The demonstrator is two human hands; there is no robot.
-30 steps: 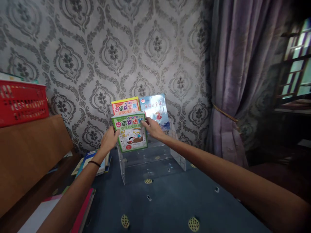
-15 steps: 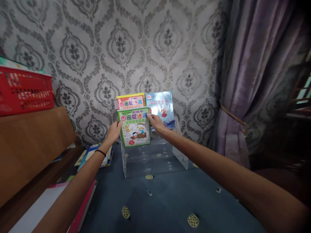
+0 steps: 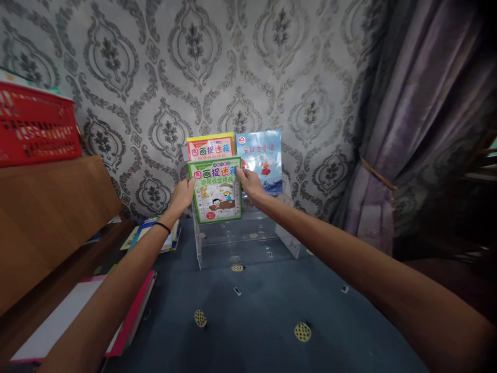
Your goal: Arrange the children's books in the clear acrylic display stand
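Note:
A green-bordered picture book (image 3: 217,199) is held upright by its two sides, cover facing me. My left hand (image 3: 182,196) grips its left edge, and my right hand (image 3: 250,184) pinches the upper right edge. Both hands are closed on it. Just behind stands a red and yellow book (image 3: 212,146), its lower part hidden by the green one. To its right leans a blue book (image 3: 264,155), partly covered by my right hand. These two stand on a clear acrylic book rack (image 3: 287,238); whether the green book touches the rack I cannot tell.
On the left, a red plastic basket (image 3: 39,124) sits on a brown wooden box (image 3: 54,212). Several books (image 3: 145,233) lie stacked near the wall, and a pink-edged book (image 3: 134,311) lies closer to me. A tied curtain (image 3: 373,197) hangs at right. Dark blue patterned cloth (image 3: 248,331) covers the table.
The camera view has tilted slightly downward, so the scene sits higher. Both hands keep hold of the green book, which stays almost in place before the rack.

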